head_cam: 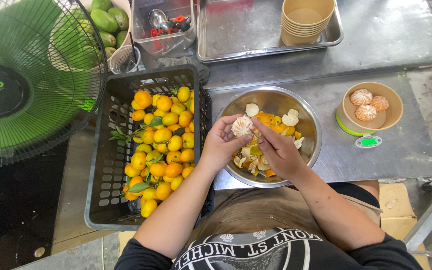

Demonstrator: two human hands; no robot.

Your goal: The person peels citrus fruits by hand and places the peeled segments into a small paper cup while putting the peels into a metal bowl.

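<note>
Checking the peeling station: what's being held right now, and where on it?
The left hand holds a peeled mandarin by its underside; right hand fingertips touch its side.

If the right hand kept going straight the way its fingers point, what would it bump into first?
The right hand points up-left at the peeled mandarin held by the left hand. It already touches that fruit, so probably nothing comes before it.

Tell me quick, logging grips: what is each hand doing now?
Left hand: closed around a peeled mandarin.
Right hand: fingers pinch at the same mandarin; a grip on it cannot be told.

green fan (26,75), stacked paper cups (306,22)
</note>
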